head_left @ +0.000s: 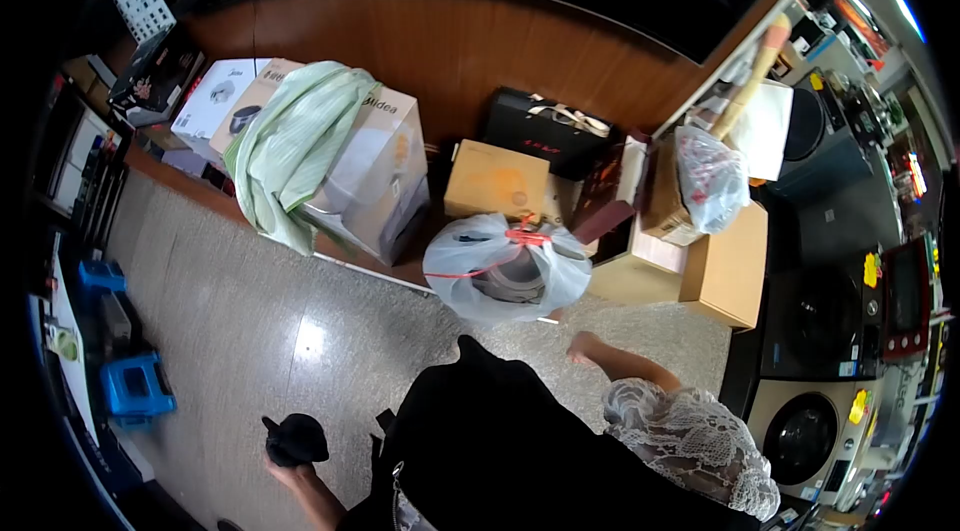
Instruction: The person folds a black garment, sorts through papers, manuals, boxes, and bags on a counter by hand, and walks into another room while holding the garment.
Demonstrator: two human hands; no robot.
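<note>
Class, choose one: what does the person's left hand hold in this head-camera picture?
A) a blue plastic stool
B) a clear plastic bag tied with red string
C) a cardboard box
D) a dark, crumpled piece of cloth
D: the left hand grips a dark crumpled cloth low over the floor, while the tied clear bag sits apart by the boxes.

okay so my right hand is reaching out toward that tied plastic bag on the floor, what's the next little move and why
Probably extend the right hand a little further and take the clear plastic bag by its red-tied knot. The hand is empty and just short of the bag, the knot offers the obvious grip, and the left hand is already busy holding a black cloth.
</note>
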